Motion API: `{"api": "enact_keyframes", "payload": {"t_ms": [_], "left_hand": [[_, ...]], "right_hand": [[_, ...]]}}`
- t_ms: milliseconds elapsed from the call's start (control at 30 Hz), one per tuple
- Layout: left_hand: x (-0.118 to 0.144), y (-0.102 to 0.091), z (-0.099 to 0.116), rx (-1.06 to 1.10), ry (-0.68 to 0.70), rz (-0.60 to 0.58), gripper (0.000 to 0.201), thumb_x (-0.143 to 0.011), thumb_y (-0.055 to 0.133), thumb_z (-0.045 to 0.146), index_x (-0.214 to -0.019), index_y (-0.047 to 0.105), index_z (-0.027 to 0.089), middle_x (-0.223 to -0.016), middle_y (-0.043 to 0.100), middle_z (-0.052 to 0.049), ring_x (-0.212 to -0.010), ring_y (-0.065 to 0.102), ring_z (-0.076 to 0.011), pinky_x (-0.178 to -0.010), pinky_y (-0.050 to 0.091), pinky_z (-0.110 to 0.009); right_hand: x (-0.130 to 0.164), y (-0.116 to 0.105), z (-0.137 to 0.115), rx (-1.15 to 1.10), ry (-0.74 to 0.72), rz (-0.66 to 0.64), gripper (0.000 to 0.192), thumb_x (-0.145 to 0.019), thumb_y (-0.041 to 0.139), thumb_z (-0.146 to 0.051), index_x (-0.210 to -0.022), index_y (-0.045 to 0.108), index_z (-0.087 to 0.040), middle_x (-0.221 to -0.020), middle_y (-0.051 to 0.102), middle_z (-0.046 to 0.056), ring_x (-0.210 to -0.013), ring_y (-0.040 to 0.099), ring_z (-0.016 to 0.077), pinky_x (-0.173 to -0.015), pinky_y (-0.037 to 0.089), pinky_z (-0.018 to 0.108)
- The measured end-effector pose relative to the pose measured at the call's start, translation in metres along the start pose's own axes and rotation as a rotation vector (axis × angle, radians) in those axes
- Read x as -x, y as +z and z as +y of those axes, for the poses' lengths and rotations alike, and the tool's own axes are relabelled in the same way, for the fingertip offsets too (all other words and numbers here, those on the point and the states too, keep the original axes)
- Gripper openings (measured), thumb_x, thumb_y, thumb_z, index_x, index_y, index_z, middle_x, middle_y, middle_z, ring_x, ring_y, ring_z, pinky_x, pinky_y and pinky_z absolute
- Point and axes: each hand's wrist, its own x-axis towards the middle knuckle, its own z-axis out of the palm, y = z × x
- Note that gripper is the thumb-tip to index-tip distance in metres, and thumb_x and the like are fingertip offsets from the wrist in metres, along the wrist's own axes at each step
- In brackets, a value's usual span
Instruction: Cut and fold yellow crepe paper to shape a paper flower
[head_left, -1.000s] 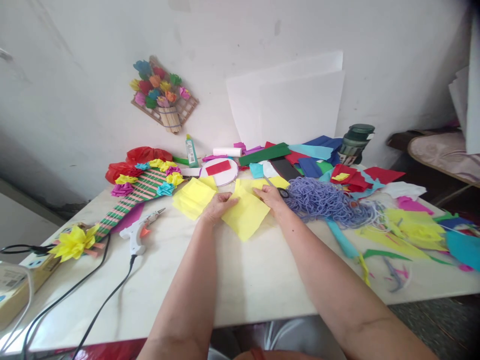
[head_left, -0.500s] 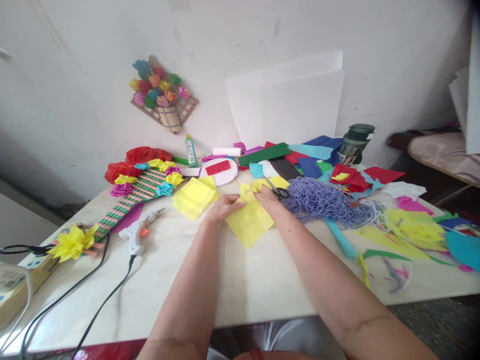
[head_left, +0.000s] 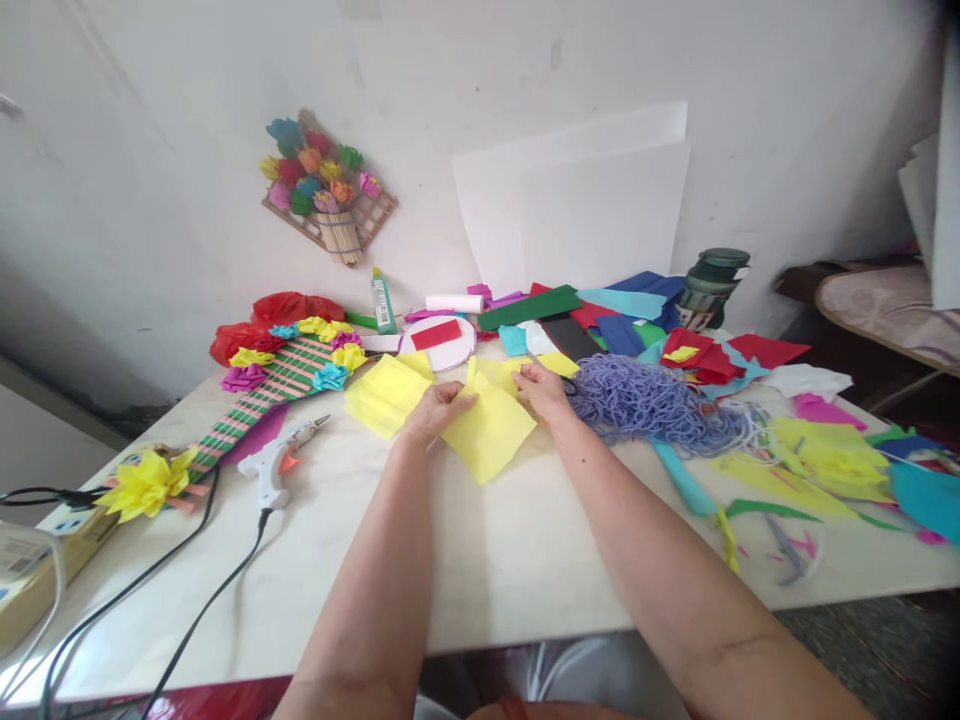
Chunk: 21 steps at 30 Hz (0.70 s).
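Observation:
A square of yellow crepe paper (head_left: 489,433) lies on the white table (head_left: 480,560) in front of me. My left hand (head_left: 435,408) pinches its left upper edge, fingers closed on the sheet. My right hand (head_left: 545,390) grips the paper's far right edge, beside a heap of lilac yarn (head_left: 651,400). More yellow paper pieces (head_left: 382,395) lie just left of my left hand. The scissors seen a moment ago are hidden behind my right hand.
A white glue gun (head_left: 279,462) with a black cord lies at left near a striped craft board with paper flowers (head_left: 281,370). Coloured paper scraps (head_left: 750,350) cover the right side. A glue bottle (head_left: 382,300), a white disc (head_left: 442,342) and a dark jar (head_left: 709,285) stand at the back.
Both hands have spread slightly apart along the yellow sheet's far edge, and the sheet has flattened and shifted a little left. The scissors by my right hand are now covered.

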Motion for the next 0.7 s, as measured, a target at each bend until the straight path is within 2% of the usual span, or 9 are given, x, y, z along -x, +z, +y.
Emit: {"api": "enact_keyframes", "payload": {"t_ms": [167,267,400,533,700], "left_hand": [[-0.001,0.0,0.0,-0.068,0.05,0.026,0.032,-0.062,0.061,0.045,-0.071,0.059,0.014,-0.071,0.062,-0.002,-0.065,0.058,-0.0147,-0.056,0.042,-0.022],[-0.001,-0.001,0.0,-0.096,0.045,-0.001,0.032,-0.064,0.06,0.045,-0.071,0.059,0.014,-0.07,0.062,-0.002,-0.062,0.058,-0.0138,-0.054,0.041,-0.021],[0.0,-0.001,0.0,-0.09,0.008,-0.027,0.032,-0.063,0.06,0.045,-0.07,0.058,0.014,-0.067,0.062,-0.001,-0.06,0.057,-0.0135,-0.052,0.04,-0.021],[0.001,-0.001,0.001,-0.052,-0.026,-0.034,0.031,-0.062,0.061,0.044,-0.07,0.058,0.014,-0.067,0.062,-0.001,-0.06,0.058,-0.0141,-0.052,0.04,-0.021],[0.003,-0.002,0.001,-0.062,-0.048,-0.007,0.032,-0.064,0.061,0.044,-0.073,0.058,0.013,-0.07,0.063,-0.002,-0.062,0.059,-0.0151,-0.053,0.041,-0.022]], "right_hand": [[0.001,-0.001,-0.004,-0.076,0.079,0.023,0.02,-0.057,0.061,-0.03,-0.059,0.045,-0.019,-0.045,0.04,-0.009,-0.031,0.03,0.0032,-0.032,0.019,0.019],[0.003,0.0,-0.007,-0.133,0.128,-0.025,0.021,-0.059,0.06,-0.03,-0.059,0.042,-0.02,-0.04,0.037,-0.009,-0.031,0.034,0.005,-0.031,0.019,0.018],[0.006,0.001,-0.012,-0.138,0.102,-0.092,0.026,-0.055,0.066,-0.028,-0.059,0.042,-0.019,-0.045,0.043,-0.008,-0.035,0.034,0.0032,-0.034,0.023,0.018],[0.007,0.0,-0.013,-0.119,0.105,-0.126,0.031,-0.051,0.07,-0.028,-0.057,0.041,-0.019,-0.048,0.048,-0.007,-0.041,0.041,0.0052,-0.038,0.028,0.018],[0.004,-0.004,-0.009,-0.102,0.122,-0.139,0.039,-0.054,0.069,-0.029,-0.05,0.031,-0.02,-0.035,0.031,-0.011,-0.029,0.024,0.002,-0.031,0.011,0.019]]}}
